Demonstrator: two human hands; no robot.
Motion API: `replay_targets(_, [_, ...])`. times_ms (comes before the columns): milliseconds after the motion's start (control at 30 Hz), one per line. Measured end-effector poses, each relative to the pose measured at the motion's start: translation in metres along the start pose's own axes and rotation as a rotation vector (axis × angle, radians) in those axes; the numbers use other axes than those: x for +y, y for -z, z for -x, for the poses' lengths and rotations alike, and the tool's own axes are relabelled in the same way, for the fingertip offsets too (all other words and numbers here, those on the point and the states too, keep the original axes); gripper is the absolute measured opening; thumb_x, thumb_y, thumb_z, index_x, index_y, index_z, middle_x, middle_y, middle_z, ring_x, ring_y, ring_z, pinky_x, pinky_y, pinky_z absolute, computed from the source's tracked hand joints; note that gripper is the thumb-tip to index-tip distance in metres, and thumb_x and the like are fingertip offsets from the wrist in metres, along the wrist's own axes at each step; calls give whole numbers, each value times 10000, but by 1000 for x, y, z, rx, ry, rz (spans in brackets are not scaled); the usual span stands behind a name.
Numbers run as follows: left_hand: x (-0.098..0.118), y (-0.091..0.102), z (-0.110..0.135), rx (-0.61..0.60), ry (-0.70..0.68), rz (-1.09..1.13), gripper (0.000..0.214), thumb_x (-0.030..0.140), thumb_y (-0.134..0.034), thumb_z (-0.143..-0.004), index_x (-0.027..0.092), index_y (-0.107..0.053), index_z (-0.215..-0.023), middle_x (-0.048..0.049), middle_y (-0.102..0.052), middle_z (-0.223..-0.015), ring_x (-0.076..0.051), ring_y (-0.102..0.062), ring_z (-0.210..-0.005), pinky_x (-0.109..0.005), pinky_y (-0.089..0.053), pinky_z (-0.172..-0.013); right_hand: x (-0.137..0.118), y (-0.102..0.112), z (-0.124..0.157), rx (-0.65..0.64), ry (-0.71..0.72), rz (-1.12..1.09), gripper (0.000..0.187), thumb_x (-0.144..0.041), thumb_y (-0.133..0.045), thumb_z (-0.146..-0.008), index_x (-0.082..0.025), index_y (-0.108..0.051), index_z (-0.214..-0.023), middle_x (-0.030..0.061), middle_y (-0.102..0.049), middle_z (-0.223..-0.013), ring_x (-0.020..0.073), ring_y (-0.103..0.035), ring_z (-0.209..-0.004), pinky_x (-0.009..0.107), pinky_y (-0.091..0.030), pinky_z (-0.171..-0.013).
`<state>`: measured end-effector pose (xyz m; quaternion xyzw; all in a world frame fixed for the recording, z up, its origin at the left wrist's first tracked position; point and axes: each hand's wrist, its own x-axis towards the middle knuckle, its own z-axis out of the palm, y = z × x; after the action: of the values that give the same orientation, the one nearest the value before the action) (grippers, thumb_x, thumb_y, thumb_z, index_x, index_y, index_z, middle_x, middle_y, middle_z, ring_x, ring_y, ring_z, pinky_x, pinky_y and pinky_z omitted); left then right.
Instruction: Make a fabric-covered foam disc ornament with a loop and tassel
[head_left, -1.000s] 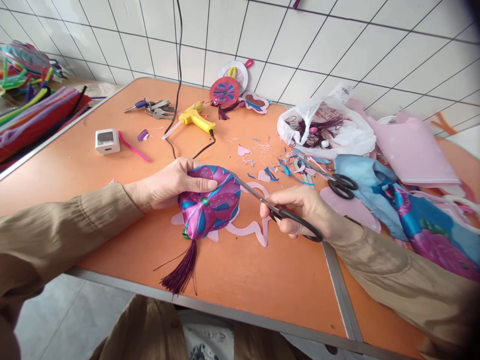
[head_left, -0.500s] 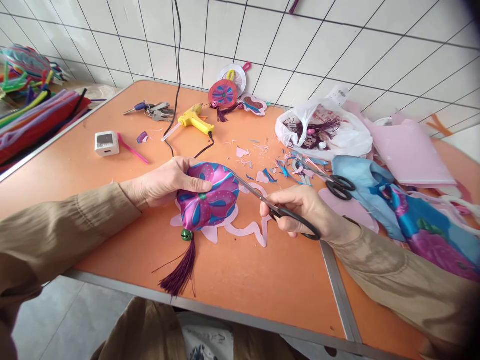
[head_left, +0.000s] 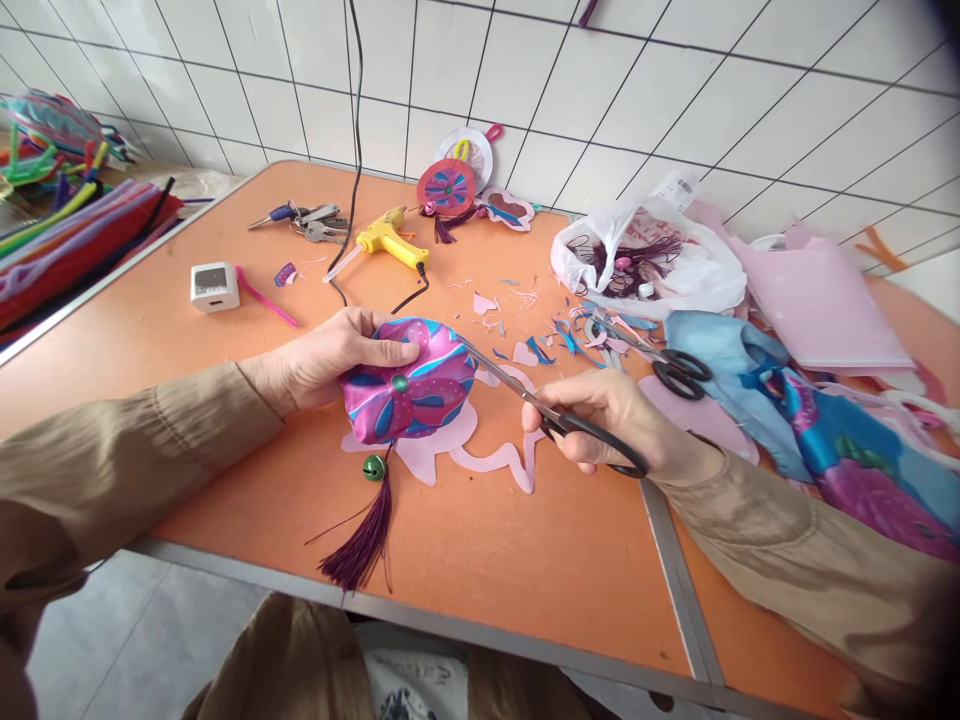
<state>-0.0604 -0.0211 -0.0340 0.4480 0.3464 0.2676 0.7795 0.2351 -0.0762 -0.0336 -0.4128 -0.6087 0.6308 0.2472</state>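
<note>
My left hand (head_left: 330, 355) is closed on a round fabric ornament (head_left: 412, 385), pink and purple with blue petals and a green bead at its middle. A green bell (head_left: 373, 467) and a dark purple tassel (head_left: 360, 540) hang from it onto the orange table (head_left: 480, 560). My right hand (head_left: 607, 415) grips black scissors (head_left: 555, 415), whose blades point at the ornament's right edge. Under the ornament lies a pale pink foam cut-out (head_left: 480, 455).
A yellow glue gun (head_left: 390, 235) with its black cable, keys (head_left: 307, 220), a white cube (head_left: 214, 285), finished ornaments (head_left: 450, 185), a white bag (head_left: 645, 260), a second pair of scissors (head_left: 660, 365), blue fabric (head_left: 810, 420) and pink sheets (head_left: 825, 300) lie around. Pipe cleaners (head_left: 60, 230) fill the left.
My left hand has tilted and lifted the ornament a little and shifted it left, so the bell and tassel hang lower beneath it. The scissors stay at its right edge.
</note>
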Motion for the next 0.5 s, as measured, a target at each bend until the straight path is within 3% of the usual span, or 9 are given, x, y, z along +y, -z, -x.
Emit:
replay_targets(167, [0, 0, 1, 3, 13, -23, 210, 294, -892, -711, 127, -801, -800, -83, -791, -776, -175, -740, -663, -265, -626, -708, -2, 0, 1, -20, -24, 4, 475, -548, -871, -665, -143, -700, -846, -37, -500, -557, 74, -461, -465, 194, -434, -394])
replay_targets(367, [4, -10, 2, 9, 14, -30, 281, 303, -950, -612, 105, -773, -705, -68, -762, -670, -146, -704, -560, -200, -589, -564, -6, -5, 2, -23, -45, 22, 537, -625, -864, -627, -158, -685, -823, -25, -525, -546, 97, -503, -495, 201, -436, -409])
replay_targets(500, [6, -13, 3, 1, 30, -35, 296, 307, -952, -609, 94, -771, -706, -72, -762, -666, -140, -690, -535, -198, -586, -550, -5, -6, 1, -32, -36, 1, 535, -630, -864, -627, -160, -682, -807, -28, -509, -525, 100, -483, -492, 208, -433, -404])
